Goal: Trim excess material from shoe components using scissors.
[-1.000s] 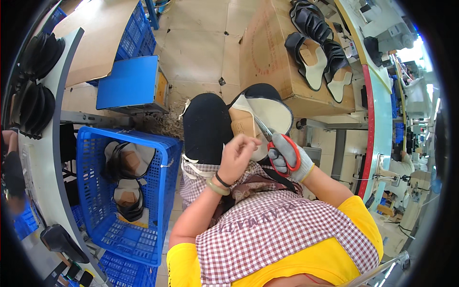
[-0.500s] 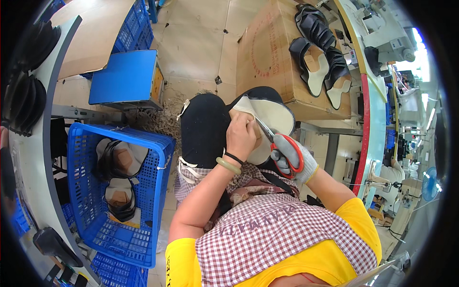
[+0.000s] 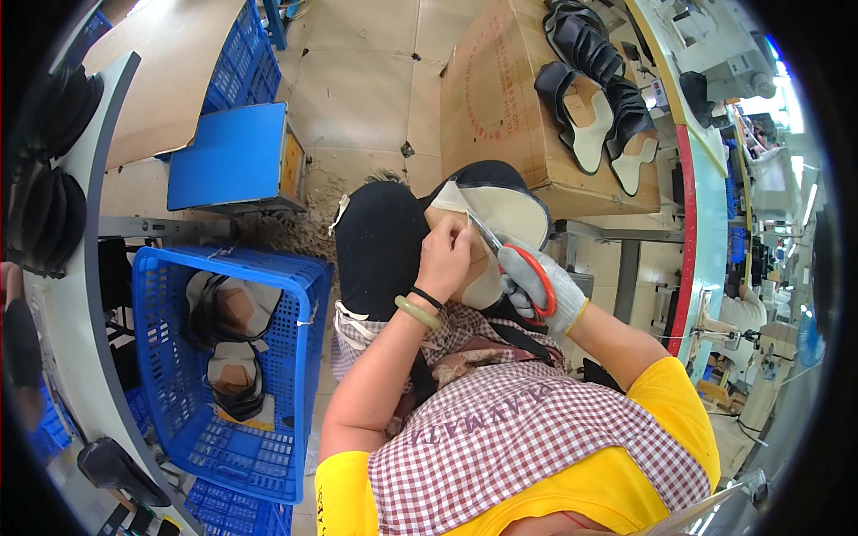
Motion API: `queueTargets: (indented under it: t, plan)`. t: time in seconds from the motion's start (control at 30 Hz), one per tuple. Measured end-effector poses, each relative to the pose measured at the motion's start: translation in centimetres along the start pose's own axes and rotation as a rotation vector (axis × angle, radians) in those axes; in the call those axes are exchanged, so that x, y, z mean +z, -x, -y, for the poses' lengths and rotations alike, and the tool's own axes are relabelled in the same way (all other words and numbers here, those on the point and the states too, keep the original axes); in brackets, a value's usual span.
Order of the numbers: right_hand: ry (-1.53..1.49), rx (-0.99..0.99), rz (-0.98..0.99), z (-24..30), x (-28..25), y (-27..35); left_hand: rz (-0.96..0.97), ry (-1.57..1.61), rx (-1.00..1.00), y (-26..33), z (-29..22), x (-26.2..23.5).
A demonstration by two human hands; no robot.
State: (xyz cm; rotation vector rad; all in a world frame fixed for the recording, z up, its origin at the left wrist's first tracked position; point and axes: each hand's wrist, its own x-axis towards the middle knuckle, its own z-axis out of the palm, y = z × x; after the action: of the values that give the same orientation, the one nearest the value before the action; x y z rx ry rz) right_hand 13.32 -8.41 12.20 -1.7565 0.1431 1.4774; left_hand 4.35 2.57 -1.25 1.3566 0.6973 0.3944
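Note:
A shoe upper (image 3: 511, 217), black outside with a cream lining, lies across my lap. My left hand (image 3: 444, 257), bare, is closed on its lining with fingers pinched near the edge. In my right hand (image 3: 565, 288), which wears a grey-white glove, is a pair of scissors (image 3: 543, 275) with red handles. Its blades lie along the lining edge, just right of my left fingers; the tips are partly hidden there. Dark fabric covers my knees (image 3: 380, 250) under the upper, and a checked apron (image 3: 509, 429) covers my front.
On my left stands a blue plastic crate (image 3: 308, 384) holding black shoe uppers (image 3: 234, 380). A blue-topped stool (image 3: 228, 161) is ahead of it. More black uppers (image 3: 581, 116) rest on a cardboard box (image 3: 487, 107) at the far right. Scraps (image 3: 304, 223) litter the floor.
My right hand and the scissors have shifted slightly up and left, and the red handles have turned a little. My left hand stays pinched on the upper.

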Motion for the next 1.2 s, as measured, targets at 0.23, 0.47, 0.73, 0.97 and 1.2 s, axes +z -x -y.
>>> queueTargets:
  t: [0.23,0.47,0.73,0.97,1.2]
  plan:
    - [0.029,-0.086,0.066,-0.6,0.4,0.7,-0.162,-0.146,-0.142,-1.6,-0.7,0.7]
    - [0.002,-0.060,0.078,-1.5,-0.8,1.0,-0.063,0.158,-0.234,-1.2,-1.3,0.3]
    - [0.002,-0.086,0.120,-2.0,-2.4,2.9,0.154,0.331,-0.347,-0.2,-3.3,-0.7]
    - [-0.093,-0.093,0.149,-2.5,-4.0,3.3,0.260,0.308,-0.304,0.0,-3.2,0.2]
    - [-0.036,-0.080,0.256,-2.1,-5.2,1.9,0.253,0.351,-0.369,-0.2,-3.8,-0.1]
